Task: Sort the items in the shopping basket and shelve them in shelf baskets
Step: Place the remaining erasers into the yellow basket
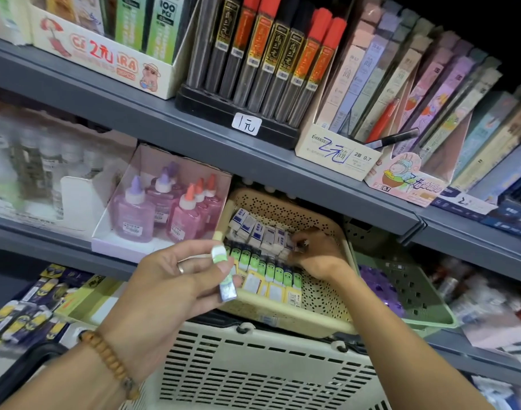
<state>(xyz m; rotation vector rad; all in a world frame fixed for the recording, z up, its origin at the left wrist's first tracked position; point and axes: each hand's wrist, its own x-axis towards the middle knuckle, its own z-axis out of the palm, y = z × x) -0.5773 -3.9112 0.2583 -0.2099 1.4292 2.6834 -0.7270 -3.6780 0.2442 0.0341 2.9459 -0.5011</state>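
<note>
A beige perforated shelf basket [321, 297] sits on the middle shelf, holding a back row of white-and-blue erasers [257, 230] and a front row of green-wrapped erasers [271, 269]. My right hand [318, 255] reaches into it and pinches a white eraser [297, 242] at the right end of the back row. In front of the basket, my left hand [176, 279] grips a few small erasers [223, 273], one with a green wrapper and one bluish. The cream shopping basket [253, 371] is below both hands.
A box of pink and purple glue bottles [164, 208] stands left of the beige basket, and a green basket [416, 291] stands to its right. The upper shelf carries pencil-lead tubes [268, 54] and lead boxes. Yellow-and-blue packets [31, 306] lie at the lower left.
</note>
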